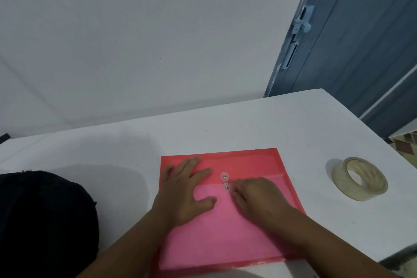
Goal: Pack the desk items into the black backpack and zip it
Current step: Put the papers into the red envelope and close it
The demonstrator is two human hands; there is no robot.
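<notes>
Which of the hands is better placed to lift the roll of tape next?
Right, probably. The clear tape roll lies on the table's right side, nearer the right hand. The left hand presses flat on the pink folder, toward the black backpack.

Plain white painted wall (140,36) filling most of the view, faint marks only. Up and to the right, a blue-grey panelled door (352,36) with a pale blue latch (302,23) on its edge. Smooth white tabletop (259,124) underneath, soft shadows on it. Bit of brown-and-cream patterned floor tile (406,144) past the far right corner.
</notes>
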